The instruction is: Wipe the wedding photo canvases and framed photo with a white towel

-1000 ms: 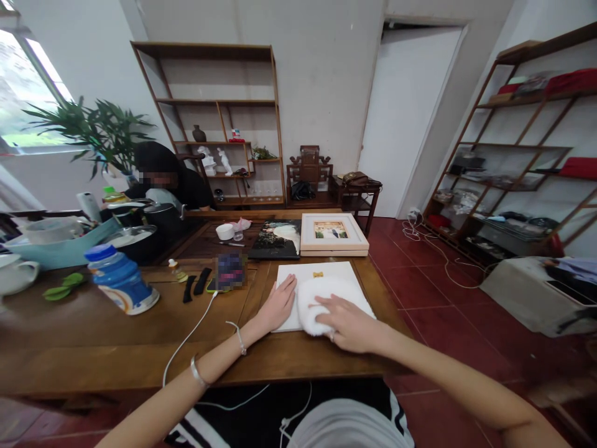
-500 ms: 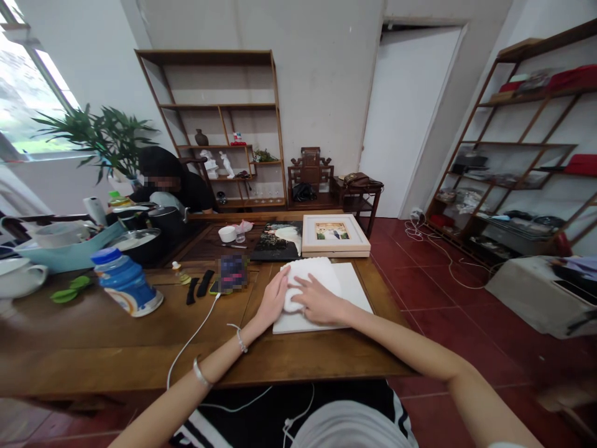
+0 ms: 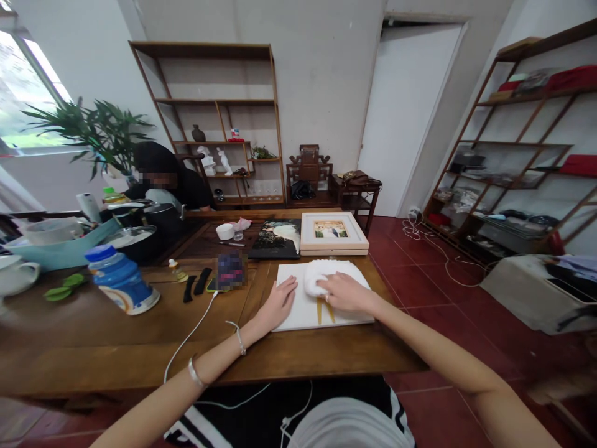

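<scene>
A white board point(image 3: 298, 314) lies flat near the table's front edge. Bunched on its right half is a white fluffy cloth point(image 3: 317, 274), gripped and pressed down by my right hand point(image 3: 344, 291). Two yellow streaks point(image 3: 319, 310) show on the board just below the cloth; their upper ends are hidden under it and my fingers. My left hand point(image 3: 278, 302) rests with fingers stretched out on the board's left edge, apart from the cloth and holding nothing.
Behind the board stand a pale framed photo point(image 3: 364, 239) and a dark picture panel point(image 3: 261, 247). Leftward are a phone point(image 3: 212, 286) on a white cable, black straps point(image 3: 202, 281), a blue-labelled bottle point(image 3: 124, 283) and a blue tray point(image 3: 51, 256). A person in black point(image 3: 193, 186) sits across the table.
My right hand has slid the cloth rightward across the board, uncovering the left half and the yellow streaks. My left hand has left the cloth's side and lies on the board's edge.
</scene>
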The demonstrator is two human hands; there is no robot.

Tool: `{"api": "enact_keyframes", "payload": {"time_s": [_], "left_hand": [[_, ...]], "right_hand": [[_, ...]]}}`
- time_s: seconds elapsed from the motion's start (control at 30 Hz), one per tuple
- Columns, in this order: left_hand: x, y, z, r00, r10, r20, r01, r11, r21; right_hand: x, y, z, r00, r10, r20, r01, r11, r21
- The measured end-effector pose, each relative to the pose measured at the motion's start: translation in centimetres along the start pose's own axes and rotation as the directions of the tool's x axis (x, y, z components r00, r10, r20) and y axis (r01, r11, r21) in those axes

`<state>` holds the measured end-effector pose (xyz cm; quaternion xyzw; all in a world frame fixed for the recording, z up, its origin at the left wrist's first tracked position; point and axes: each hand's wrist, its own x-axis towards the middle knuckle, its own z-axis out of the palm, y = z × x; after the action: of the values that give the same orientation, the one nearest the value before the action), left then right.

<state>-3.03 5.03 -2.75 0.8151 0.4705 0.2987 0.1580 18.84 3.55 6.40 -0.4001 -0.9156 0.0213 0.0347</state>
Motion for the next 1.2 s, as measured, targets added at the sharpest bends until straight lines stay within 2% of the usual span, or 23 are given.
{"api": "enact_keyframes", "payload": {"time_s": [0.1, 0.2, 0.33, 0.43, 0.5, 0.63, 0.8, 0.9, 1.03, 1.2], "left_hand": [[0.0, 0.1, -0.1, 1.000, 0.010, 0.020, -0.010, 1.000, 0.013], [0.1, 0.1, -0.3, 0.999, 0.033, 0.032, -0.034, 0.999, 0.033], [0.3, 0.2, -0.5, 0.998, 0.060, 0.011, -0.060, 0.996, 0.060], [0.3, 0.3, -0.6, 0.995, 0.103, 0.007, -0.104, 0.992, 0.065], [0.3, 0.3, -0.6, 0.996, 0.086, 0.014, -0.087, 0.994, 0.062], [0.2, 0.3, -0.5, 0.999, 0.032, 0.024, -0.034, 0.998, 0.048], [0.0, 0.3, -0.4, 0.999, 0.032, 0.027, -0.033, 0.999, 0.029], [0.0, 0.3, -0.3, 1.000, 0.017, 0.017, -0.018, 0.999, 0.034], [0.1, 0.3, -0.3, 1.000, 0.009, 0.013, -0.010, 1.000, 0.026], [0.0, 0.2, -0.3, 0.999, -0.009, 0.041, 0.007, 0.999, 0.044]], "right_hand": [[3.0, 1.2, 0.3, 0.997, 0.065, -0.029, -0.063, 0.995, 0.075], [6.4, 1.0, 0.5, 0.999, 0.032, -0.034, -0.028, 0.992, 0.124], [10.6, -0.5, 0.5, 0.998, -0.040, -0.050, 0.049, 0.979, 0.196], [12.2, -1.2, 0.6, 0.997, -0.048, -0.055, 0.059, 0.972, 0.229], [12.1, -0.9, 0.7, 0.998, -0.026, -0.054, 0.038, 0.969, 0.243], [9.5, 1.4, 0.5, 0.997, 0.036, -0.064, -0.017, 0.963, 0.268], [3.8, 5.5, 0.7, 0.992, 0.103, -0.068, -0.079, 0.951, 0.298], [0.3, 6.4, 1.8, 0.986, 0.153, -0.064, -0.127, 0.946, 0.298], [-4.1, 4.7, 2.9, 0.990, 0.129, -0.064, -0.108, 0.959, 0.262], [-8.7, 0.7, 1.4, 0.996, 0.090, -0.017, -0.081, 0.955, 0.284]]}}
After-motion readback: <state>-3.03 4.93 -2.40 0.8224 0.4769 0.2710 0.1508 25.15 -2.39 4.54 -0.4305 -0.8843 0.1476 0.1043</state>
